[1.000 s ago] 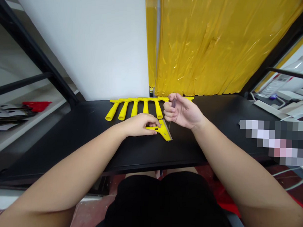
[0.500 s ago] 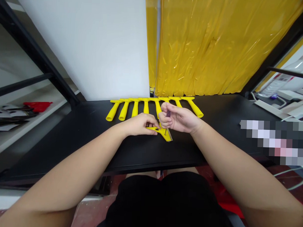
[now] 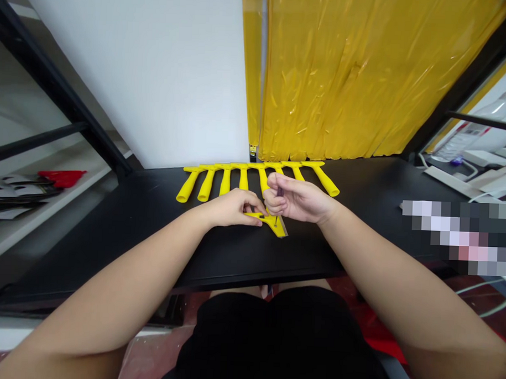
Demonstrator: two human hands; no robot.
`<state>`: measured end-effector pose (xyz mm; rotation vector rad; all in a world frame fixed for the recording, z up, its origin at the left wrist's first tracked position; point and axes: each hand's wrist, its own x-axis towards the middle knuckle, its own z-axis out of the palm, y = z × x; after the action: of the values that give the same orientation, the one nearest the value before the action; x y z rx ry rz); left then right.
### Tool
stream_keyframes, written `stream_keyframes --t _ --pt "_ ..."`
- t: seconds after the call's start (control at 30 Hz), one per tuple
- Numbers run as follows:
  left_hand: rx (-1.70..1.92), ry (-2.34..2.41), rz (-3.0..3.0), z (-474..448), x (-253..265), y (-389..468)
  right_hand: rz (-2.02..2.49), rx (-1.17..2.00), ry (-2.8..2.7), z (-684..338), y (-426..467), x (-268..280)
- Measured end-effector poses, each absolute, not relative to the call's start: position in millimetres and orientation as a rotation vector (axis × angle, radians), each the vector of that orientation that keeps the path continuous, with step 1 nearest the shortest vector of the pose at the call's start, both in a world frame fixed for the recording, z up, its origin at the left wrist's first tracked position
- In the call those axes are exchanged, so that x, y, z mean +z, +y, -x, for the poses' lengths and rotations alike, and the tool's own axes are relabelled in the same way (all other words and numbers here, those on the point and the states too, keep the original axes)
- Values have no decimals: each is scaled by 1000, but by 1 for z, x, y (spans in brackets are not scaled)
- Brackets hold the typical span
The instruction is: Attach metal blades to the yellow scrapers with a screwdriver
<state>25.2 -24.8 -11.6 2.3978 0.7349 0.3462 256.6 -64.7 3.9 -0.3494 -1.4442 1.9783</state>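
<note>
On the black table, a yellow scraper with a thin clear or metal strip along its edge lies flat, its head toward the right. My left hand is closed around the handle, fingers on top and thumb in front. My right hand is wrapped round a small screwdriver with a dark purple handle, held upright. The screwdriver's thin shaft points down onto the scraper's head; the exact spot its tip meets is too small to make out. My right fingers hide part of the scraper.
Several more yellow scrapers form a row along the back of the black table, against a white panel and yellow plastic sheeting. Shelving stands to the left. At the right are a clear bottle, pale boxes and cables.
Both hands stay nearly where they were, the left on the scraper and the right on the screwdriver. The right hand has shifted very slightly left.
</note>
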Motion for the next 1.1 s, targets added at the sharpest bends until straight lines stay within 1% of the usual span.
stream_keyframes --t 0.1,0.23,0.33,0.6,0.77,0.93,1.1 --pt "356 715 -2394 -25 -13 -24 330 1824 -1541 -256 -65 2" --pt "345 726 -2374 -24 -12 -25 328 1381 -1677 -260 -58 0" --pt "336 743 -2353 -25 -10 -27 351 1283 -1697 -265 -53 -2" --pt "350 727 -2366 -25 -12 -25 322 1416 -1667 -274 -46 -4" --pt "352 688 -2391 -26 -13 -24 201 1644 -1684 -265 -50 -3" --pt "360 715 -2417 -26 -13 -24 185 1878 -1443 -256 -58 0" --pt "359 715 -2402 -25 -15 -22 192 1913 -1370 -258 -58 0"
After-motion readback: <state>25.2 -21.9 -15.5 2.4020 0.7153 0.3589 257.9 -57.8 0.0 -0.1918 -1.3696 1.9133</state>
